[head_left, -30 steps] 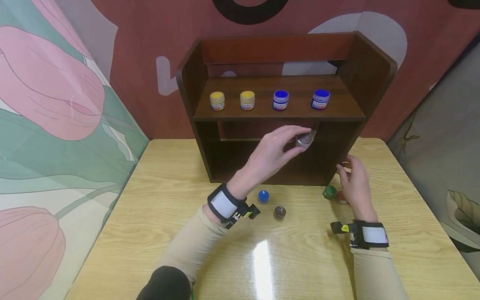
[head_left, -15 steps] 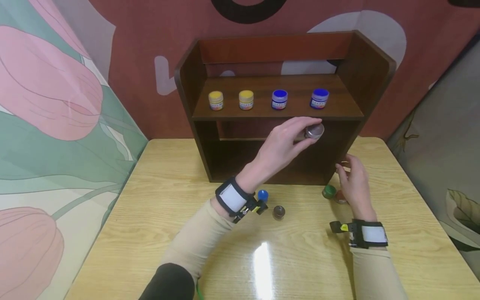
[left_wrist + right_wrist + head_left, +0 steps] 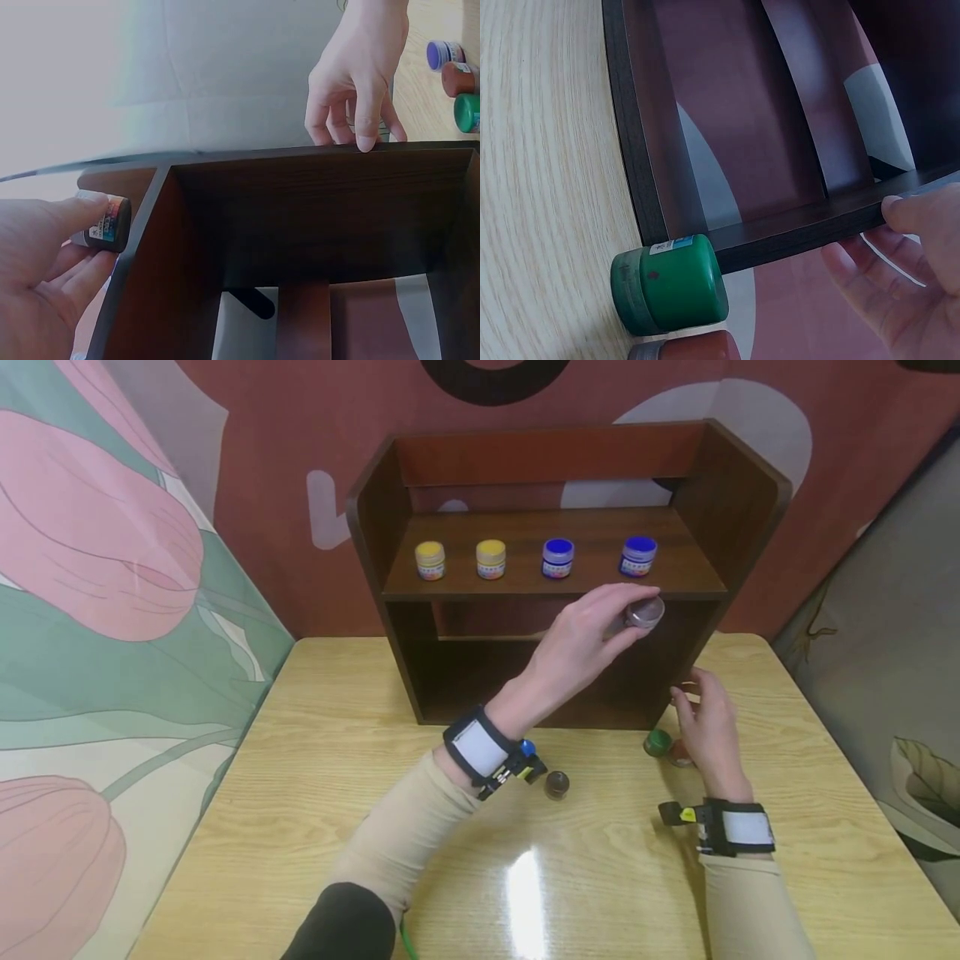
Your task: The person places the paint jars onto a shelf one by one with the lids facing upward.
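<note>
My left hand pinches a small dark paint jar between thumb and fingers, in front of the upper board near its right end. Its printed label shows in the left wrist view, where the jar overlaps the board's edge. My right hand grips the right side panel of the dark wooden shelf unit, thumb on the front edge, fingers along the outside. Two yellow jars and two blue jars stand in a row on the upper board.
A green jar and a reddish-brown jar sit by the unit's front right corner. Beside them is a purple-blue jar, hidden in the head view. A dark brown jar and a partly covered blue jar are on the table.
My left hand has moved right and up with the dark paint jar, towards the upper board's right end. The right hand keeps its place on the side panel.
</note>
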`<state>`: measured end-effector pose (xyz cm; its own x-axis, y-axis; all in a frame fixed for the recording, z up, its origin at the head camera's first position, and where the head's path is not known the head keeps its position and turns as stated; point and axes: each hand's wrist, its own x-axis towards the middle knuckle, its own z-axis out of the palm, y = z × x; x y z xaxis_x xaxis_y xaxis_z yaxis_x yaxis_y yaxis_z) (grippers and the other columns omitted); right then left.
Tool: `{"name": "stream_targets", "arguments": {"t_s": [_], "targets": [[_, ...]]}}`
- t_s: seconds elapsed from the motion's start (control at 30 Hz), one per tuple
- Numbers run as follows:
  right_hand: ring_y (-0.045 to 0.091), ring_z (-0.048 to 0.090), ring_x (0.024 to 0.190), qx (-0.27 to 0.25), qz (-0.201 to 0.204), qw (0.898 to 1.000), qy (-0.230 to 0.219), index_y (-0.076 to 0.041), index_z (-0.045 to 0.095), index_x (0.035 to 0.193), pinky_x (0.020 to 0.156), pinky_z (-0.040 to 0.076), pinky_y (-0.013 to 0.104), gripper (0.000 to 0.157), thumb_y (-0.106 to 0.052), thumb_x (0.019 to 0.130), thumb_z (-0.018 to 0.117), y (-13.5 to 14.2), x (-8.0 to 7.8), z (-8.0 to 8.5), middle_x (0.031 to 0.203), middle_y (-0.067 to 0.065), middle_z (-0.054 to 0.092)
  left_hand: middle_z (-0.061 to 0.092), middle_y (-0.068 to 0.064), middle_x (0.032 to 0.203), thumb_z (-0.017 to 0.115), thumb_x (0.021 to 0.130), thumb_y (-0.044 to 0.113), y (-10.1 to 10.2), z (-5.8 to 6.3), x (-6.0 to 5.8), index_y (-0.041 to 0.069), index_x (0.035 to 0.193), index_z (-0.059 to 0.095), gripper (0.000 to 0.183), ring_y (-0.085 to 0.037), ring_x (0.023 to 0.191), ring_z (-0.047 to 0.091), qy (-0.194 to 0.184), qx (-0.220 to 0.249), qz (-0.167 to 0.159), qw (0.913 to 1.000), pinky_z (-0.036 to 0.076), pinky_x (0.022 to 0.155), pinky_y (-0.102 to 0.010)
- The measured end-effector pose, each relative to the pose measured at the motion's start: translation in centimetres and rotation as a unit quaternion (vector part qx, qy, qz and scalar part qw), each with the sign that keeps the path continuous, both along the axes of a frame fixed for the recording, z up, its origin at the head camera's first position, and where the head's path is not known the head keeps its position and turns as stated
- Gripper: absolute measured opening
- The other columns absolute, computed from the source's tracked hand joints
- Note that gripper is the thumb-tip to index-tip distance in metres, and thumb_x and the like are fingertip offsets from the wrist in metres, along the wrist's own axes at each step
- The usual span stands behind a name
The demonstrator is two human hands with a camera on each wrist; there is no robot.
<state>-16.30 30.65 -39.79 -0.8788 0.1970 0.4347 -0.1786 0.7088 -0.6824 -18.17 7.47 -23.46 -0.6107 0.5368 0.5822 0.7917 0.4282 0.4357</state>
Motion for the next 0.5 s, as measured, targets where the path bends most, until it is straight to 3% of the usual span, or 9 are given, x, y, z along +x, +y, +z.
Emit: {"name": "stream_targets", "arguments": {"t_s": [0.5], "targets": [[0.043,0.062,0.114,0.002,0.003,1.0,-0.01,0.003,0.049,0.136,0.089,0.053,0.058,0.037,-0.009,0.101,0.054,0.0,0.1,0.1,0.129,0.027,0.057,0.058,-0.007,0.143,0.065,0.096,0.018,2.2,1.0,-0.4,0.009,0.141,0.055,0.046,-0.012,0.133,0.054,0.006,0.005,0.011,0.9999,0.035,0.112,-0.01]]}}
